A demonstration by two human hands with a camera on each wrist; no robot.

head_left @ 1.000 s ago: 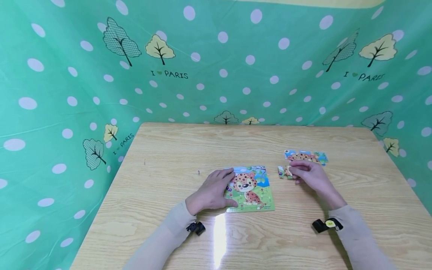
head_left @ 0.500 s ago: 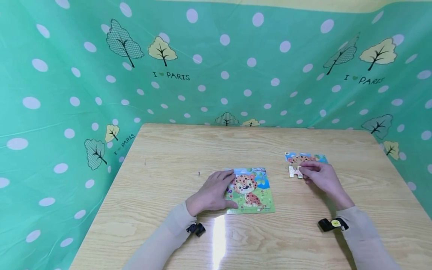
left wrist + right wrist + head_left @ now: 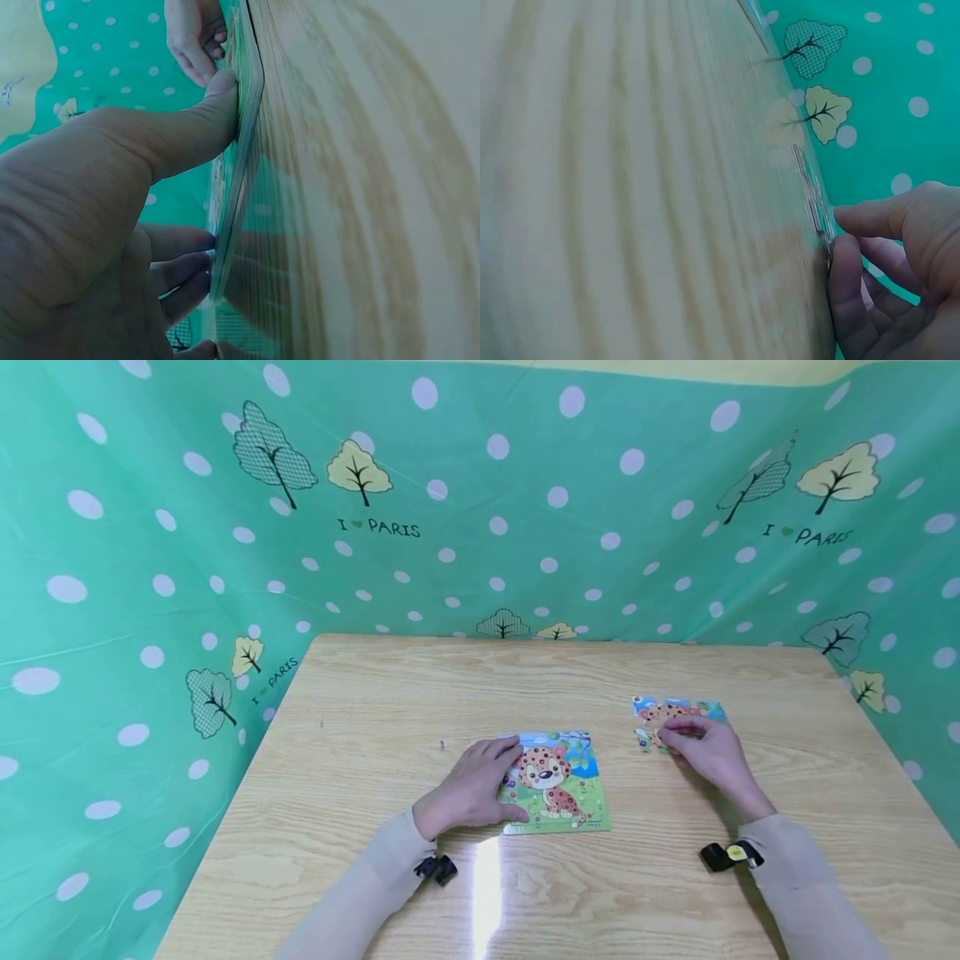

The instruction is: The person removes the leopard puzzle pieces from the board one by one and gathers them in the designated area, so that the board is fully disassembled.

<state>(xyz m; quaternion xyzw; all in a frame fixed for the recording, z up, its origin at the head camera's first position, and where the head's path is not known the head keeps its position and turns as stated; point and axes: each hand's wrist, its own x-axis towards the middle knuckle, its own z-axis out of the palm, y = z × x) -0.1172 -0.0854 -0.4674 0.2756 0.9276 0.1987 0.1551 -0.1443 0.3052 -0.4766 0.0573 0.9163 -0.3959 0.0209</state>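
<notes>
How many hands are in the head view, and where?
2: the left hand rests on the left side of the leopard board; the right hand touches the puzzle pieces.

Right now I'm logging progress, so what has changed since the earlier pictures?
The right hand has shifted the lower puzzle pieces rightward, close beneath the upper pieces, and still holds them. The left hand stays resting on the leopard board, which hasn't moved.

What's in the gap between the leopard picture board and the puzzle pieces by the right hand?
Just bare wooden tabletop: the head view shows nothing between the leopard picture board and the puzzle pieces.
</notes>
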